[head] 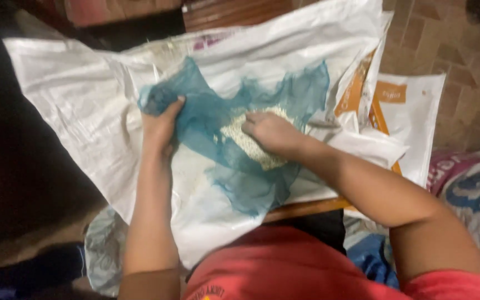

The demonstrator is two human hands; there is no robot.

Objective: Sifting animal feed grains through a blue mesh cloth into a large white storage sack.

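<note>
One blue mesh cloth (234,161) is spread on one white woven sack (84,100) — its bunched corner is gripped by the closed left hand (159,130). One pile of white grains (251,141) on the cloth is pressed by the right hand (270,133), fingers curled — nothing is seen to be held.

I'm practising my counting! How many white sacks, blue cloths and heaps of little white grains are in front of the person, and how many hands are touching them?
White sacks: 2
Blue cloth: 1
Grain heap: 1
Hands, left hand and right hand: 2
Total: 6
</note>
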